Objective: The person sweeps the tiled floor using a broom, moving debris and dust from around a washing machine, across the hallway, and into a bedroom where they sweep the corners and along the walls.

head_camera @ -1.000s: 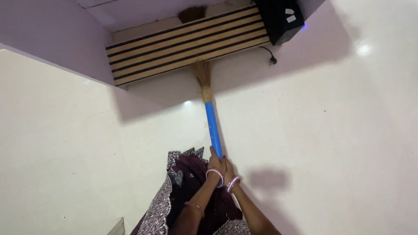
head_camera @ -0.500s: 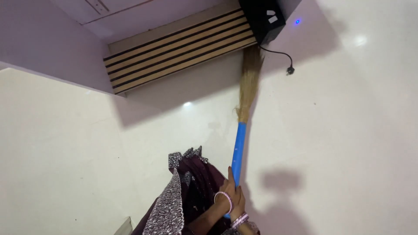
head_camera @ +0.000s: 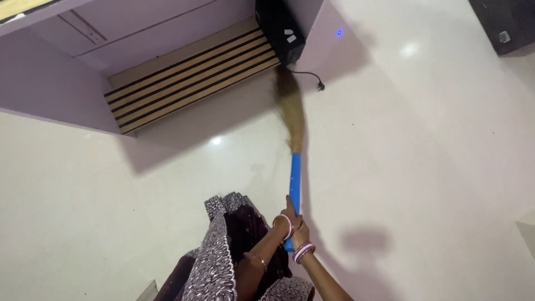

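Note:
A broom (head_camera: 293,145) with a blue handle and straw-coloured bristles reaches away from me across the white floor. Its bristle tip lies near the base of a black box (head_camera: 280,25) by the wall. My left hand (head_camera: 288,214) wraps the lower blue handle, with bangles at the wrist. Just below it my right hand (head_camera: 301,233) also grips the handle end, bangles on that wrist too. My dark embroidered garment (head_camera: 223,256) hangs beneath my arms.
A low panel of light wooden slats with dark gaps (head_camera: 189,78) runs along the lilac wall. A black cable with a plug (head_camera: 316,82) lies on the floor beside the black box. Another dark object (head_camera: 504,22) sits at the top right corner.
The broom has come out from under the slatted panel and swung to the right, its bristles now beside the black box. My view has shifted, so the panel sits further left.

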